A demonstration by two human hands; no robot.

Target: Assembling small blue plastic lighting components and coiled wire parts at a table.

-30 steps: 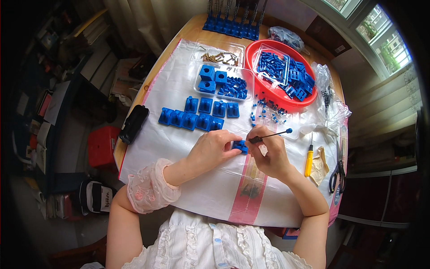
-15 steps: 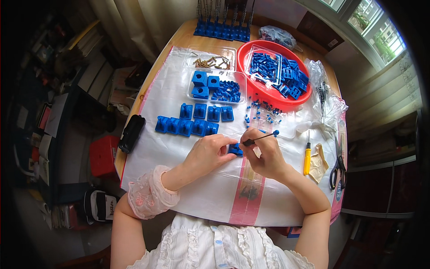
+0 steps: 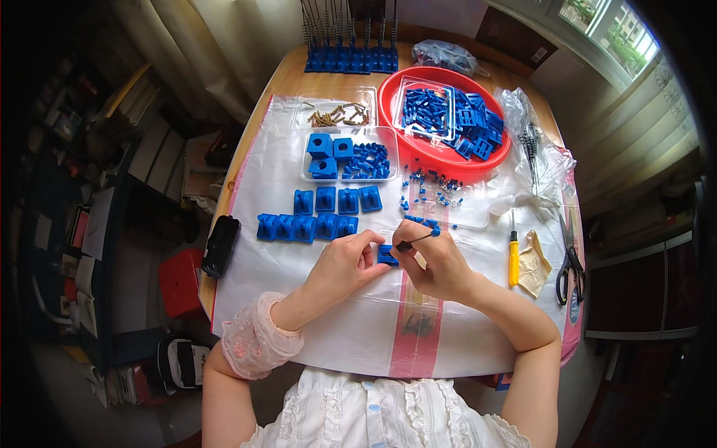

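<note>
My left hand [image 3: 345, 263] pinches a small blue plastic block [image 3: 386, 255] between thumb and fingers, just above the white table cover. On the block's right side, my right hand [image 3: 439, 267] is closed around a thin dark rod [image 3: 420, 239] with a black piece at its lower end and a blue tip at its upper end. The fingertips of both hands nearly meet at the block. Where the rod's lower end meets the block is hidden by my fingers. Beyond my left hand stand two rows of similar blue pieces [image 3: 326, 199].
A clear box [image 3: 306, 168] holds blue parts; brass screws [image 3: 340, 116] lie behind it. A red basin [image 3: 388, 134] holds more blue parts. Small fittings [image 3: 444, 190] are scattered nearby. Right: yellow-handled screwdriver [image 3: 514, 260], scissors [image 3: 572, 272]. Left: black case [image 3: 222, 246].
The whole view has shifted slightly. Both hands stay together at the blue block; the rod in my right hand has turned, and less of its length shows.
</note>
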